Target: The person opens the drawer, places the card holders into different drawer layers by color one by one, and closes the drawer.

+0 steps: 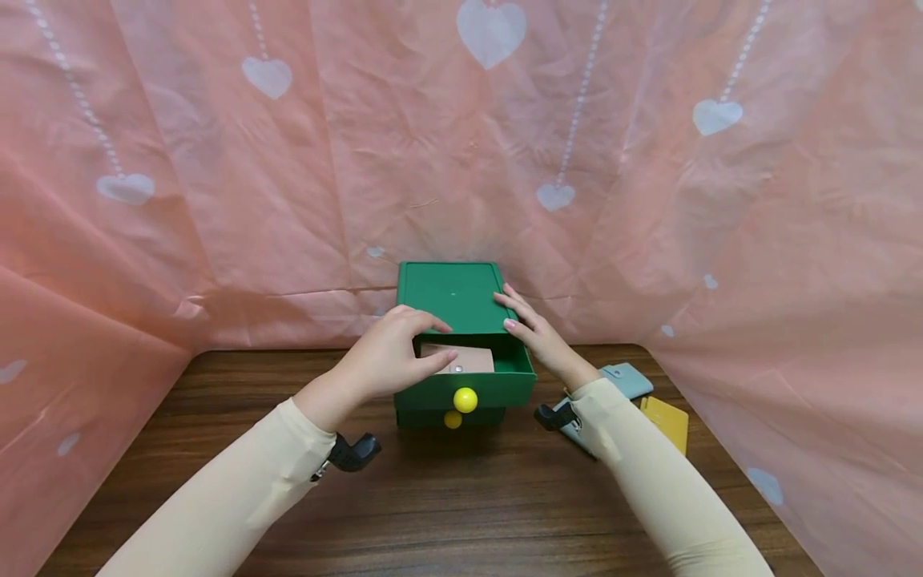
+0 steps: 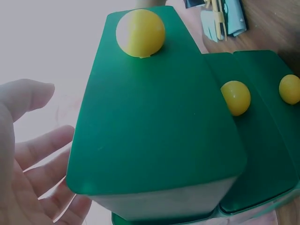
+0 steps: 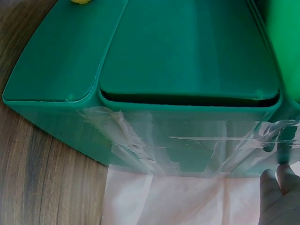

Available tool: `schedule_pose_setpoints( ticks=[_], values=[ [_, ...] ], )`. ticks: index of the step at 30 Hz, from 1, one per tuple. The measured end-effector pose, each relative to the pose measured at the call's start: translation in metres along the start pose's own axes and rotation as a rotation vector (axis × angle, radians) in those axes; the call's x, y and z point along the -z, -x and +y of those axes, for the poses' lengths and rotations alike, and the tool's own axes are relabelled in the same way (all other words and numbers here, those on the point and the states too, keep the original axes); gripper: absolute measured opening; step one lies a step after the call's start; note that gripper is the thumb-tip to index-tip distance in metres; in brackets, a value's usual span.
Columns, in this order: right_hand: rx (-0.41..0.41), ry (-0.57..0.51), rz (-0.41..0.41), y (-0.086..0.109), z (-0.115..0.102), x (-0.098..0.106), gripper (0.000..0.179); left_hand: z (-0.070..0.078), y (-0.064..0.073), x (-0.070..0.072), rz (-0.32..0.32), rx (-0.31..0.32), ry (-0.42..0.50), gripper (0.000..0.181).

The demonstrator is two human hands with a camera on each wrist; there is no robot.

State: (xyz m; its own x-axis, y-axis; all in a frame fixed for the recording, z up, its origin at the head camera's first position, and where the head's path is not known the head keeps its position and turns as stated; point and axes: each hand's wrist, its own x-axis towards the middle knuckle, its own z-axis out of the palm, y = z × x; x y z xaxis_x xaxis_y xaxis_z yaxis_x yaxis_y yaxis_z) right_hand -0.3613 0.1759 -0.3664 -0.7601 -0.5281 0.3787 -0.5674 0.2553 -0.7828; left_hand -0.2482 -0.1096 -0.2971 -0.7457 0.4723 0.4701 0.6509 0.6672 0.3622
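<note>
A green desktop drawer cabinet [image 1: 450,290] stands at the back of the wooden table, its top drawer [image 1: 425,393] pulled out. Inside that drawer lies a pale pink wallet-like item [image 1: 477,360] with a small snap. My left hand [image 1: 392,349] hovers over the drawer's left part, thumb overlapping the pink item in the head view. The left wrist view shows its fingers loosely spread, beside the drawer front with a yellow knob [image 2: 140,33]. My right hand [image 1: 546,343] rests with extended fingers at the cabinet's top right edge; only its fingertips [image 3: 271,187] show in the right wrist view.
Right of the cabinet lie a light blue wallet-like item [image 1: 629,380] and a yellow one [image 1: 671,425]. Another bluish item [image 1: 577,437] is partly hidden by my right wrist. A pink curtain [image 1: 433,160] with hearts hangs close behind and at both sides.
</note>
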Motion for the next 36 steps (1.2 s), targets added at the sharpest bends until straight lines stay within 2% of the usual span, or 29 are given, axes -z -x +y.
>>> schedule_pose_setpoints(
  ticks=[13, 27, 36],
  values=[
    [0.002, -0.010, -0.003, 0.002, 0.000, -0.001, 0.053, -0.001, 0.016, -0.004, 0.055, -0.025, 0.010, 0.034],
    [0.008, 0.005, 0.002, -0.001, -0.002, -0.001, 0.052, -0.001, 0.032, -0.012, 0.198, -0.093, 0.012, 0.033],
    [0.016, 0.004, 0.007, -0.001, 0.000, -0.001, 0.052, 0.000, 0.040, -0.020, 0.246, -0.084, 0.035, 0.034]
  ],
)
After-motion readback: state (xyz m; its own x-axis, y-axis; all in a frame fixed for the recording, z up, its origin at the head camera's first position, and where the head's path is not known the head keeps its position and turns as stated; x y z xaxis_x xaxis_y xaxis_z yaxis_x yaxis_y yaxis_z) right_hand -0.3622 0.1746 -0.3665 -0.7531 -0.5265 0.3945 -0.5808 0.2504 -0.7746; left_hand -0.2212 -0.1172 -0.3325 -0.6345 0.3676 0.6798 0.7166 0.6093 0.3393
